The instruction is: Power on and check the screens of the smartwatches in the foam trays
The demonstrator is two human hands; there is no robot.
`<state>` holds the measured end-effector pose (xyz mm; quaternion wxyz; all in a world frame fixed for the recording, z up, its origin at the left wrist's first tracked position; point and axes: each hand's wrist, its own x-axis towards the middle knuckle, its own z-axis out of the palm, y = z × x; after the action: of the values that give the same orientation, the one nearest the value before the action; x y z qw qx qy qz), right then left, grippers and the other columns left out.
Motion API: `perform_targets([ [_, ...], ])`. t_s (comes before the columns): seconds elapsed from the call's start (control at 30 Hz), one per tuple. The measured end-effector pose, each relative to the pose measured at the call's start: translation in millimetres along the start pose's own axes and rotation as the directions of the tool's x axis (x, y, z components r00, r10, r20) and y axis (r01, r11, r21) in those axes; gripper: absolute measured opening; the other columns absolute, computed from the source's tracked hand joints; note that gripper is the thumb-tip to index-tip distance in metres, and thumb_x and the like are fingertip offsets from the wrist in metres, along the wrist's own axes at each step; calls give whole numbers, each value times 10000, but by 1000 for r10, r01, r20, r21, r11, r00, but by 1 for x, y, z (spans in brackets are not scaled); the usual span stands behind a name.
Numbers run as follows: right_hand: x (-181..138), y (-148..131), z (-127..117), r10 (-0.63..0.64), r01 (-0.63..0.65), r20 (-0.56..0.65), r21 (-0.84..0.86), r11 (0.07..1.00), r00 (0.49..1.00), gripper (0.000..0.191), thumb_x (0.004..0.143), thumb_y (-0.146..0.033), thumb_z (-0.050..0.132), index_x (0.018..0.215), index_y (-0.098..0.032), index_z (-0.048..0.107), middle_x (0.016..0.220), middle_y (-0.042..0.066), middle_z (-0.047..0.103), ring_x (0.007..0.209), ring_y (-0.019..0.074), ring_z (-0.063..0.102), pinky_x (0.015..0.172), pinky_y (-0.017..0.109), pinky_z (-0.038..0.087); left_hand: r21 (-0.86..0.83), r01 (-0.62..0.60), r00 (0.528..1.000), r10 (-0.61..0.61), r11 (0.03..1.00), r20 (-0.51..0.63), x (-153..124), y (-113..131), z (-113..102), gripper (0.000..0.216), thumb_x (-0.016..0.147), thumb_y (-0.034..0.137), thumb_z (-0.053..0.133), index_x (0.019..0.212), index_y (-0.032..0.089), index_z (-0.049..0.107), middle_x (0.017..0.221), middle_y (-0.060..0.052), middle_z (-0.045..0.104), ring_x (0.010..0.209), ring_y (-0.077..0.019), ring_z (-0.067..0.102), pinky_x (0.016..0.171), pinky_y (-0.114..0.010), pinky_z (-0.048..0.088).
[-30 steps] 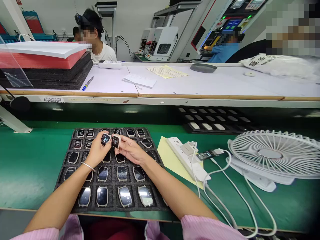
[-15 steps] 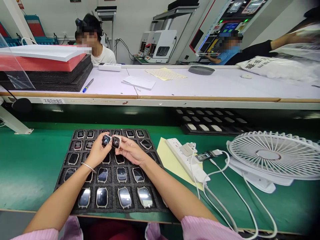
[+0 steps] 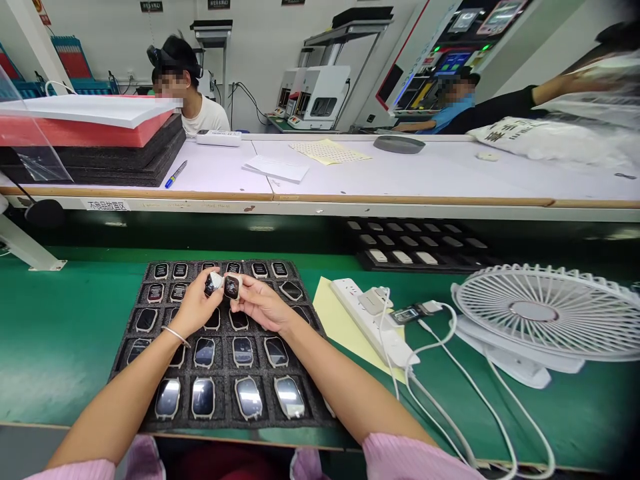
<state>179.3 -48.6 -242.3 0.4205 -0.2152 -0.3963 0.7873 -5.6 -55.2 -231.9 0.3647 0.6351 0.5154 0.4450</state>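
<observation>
My left hand (image 3: pixel 199 301) is closed on a smartwatch body (image 3: pixel 212 285) whose glass catches a bright reflection. Close beside it, my right hand (image 3: pixel 260 300) pinches a second smartwatch body (image 3: pixel 233 287), its dark screen facing me with small lit marks on it. Both watches are held up over a black foam tray (image 3: pixel 225 417), with no straps on them. Rows of strapless watches sit in the tray's pockets; those at the back show lit text, and a front one (image 3: pixel 249 397) has a dark, shiny screen. My hands and forearms hide some middle pockets.
Right of the tray lie yellow paper (image 3: pixel 326 308), a white power strip (image 3: pixel 367 323) with cables, and a white fan (image 3: pixel 545 313). Behind, a raised shelf (image 3: pixel 340 183) carries foam sheets (image 3: pixel 100 157) and a pen (image 3: pixel 176 175). Another dark tray (image 3: pixel 420 250) stands beneath it. People work beyond.
The watch in my left hand has tilted, so its screen now shows a white glare instead of lit marks. My right hand stays nearly in place. The view has shifted slightly.
</observation>
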Motion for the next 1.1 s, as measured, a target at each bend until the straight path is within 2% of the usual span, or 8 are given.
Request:
perform_targets([
  [0.4, -1, -1, 1, 8, -8, -8, 6, 1000, 1000, 459, 717, -365, 879, 1112, -209, 704, 857, -12, 671, 671, 116, 633, 719, 295, 548, -5, -20, 1000, 20, 1000, 17, -1, -1, -1, 438, 799, 321, 672, 1220, 207, 635, 1055, -69, 702, 959, -232, 656, 860, -343, 531],
  [0.57, -1, 0, 0, 0, 0, 8, 5, 1000, 1000, 470, 737, -364, 865, 1149, -211, 696, 886, 2, 670, 686, 116, 631, 736, 304, 547, -13, 13, 1000, -13, 1000, 4, -1, 1, 1, 449, 789, 319, 683, 1222, 211, 628, 1033, -58, 700, 935, -218, 657, 855, -329, 528],
  [0.87, -1, 0, -2, 5, -6, 21, 24, 1000, 1000, 490, 721, -357, 883, 1147, -207, 694, 861, -8, 685, 672, 117, 646, 714, 291, 558, 28, -16, 999, 15, 999, 34, -2, 3, -1, 441, 804, 326, 635, 1222, 190, 614, 1052, -67, 703, 915, -216, 654, 816, -326, 518],
  [1.1, -1, 1, -3, -4, 3, 40, 40, 999, 999, 487, 745, -350, 870, 1177, -215, 693, 861, -3, 685, 689, 115, 646, 730, 283, 556, -18, -44, 999, 45, 999, 31, -3, 6, 0, 455, 819, 345, 613, 1242, 178, 580, 1165, -93, 698, 1030, -227, 650, 917, -353, 497],
])
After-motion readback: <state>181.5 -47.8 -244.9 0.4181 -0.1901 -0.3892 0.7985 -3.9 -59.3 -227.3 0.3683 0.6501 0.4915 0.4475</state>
